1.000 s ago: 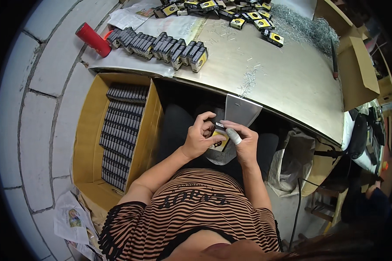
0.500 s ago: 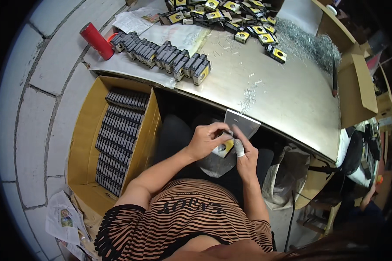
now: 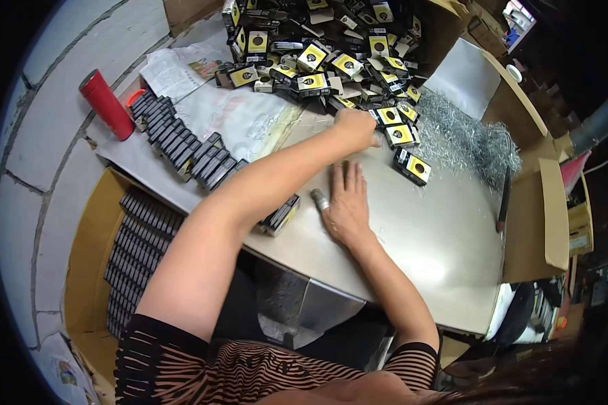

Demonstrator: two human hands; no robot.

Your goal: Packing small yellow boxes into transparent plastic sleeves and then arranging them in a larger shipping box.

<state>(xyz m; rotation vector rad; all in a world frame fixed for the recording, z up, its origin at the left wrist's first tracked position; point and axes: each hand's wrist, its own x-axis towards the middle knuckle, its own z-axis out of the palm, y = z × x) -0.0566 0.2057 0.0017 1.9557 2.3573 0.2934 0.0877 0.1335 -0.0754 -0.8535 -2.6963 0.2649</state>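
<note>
My left hand (image 3: 355,129) reaches far across the metal tabletop (image 3: 419,229) to the near edge of a pile of small black-and-yellow cardboard boxes (image 3: 312,57). Its fingers are curled downward, and whatever is in them is hidden. Flat on the bare metal, closer to me, lies my right hand (image 3: 348,209), fingers stretched out and pale tape around the thumb. A single box (image 3: 412,167) rests to the right of both hands. At the left, a row of upright boxes (image 3: 175,140) runs along the table, partly covered by my left forearm.
A heap of thin silvery metal pieces (image 3: 469,142) lies at the right beside an open carton flap (image 3: 537,223). A red flask (image 3: 107,104) stands at the far left. Below the table's left edge, a brown carton (image 3: 81,270) holds packed boxes. A grey sheet-like piece (image 3: 327,305) sits over my lap.
Both hands have left my lap, where they were handling a yellow-and-black box, and moved forward over the table. The view has shifted forward too. That box can no longer be picked out.
</note>
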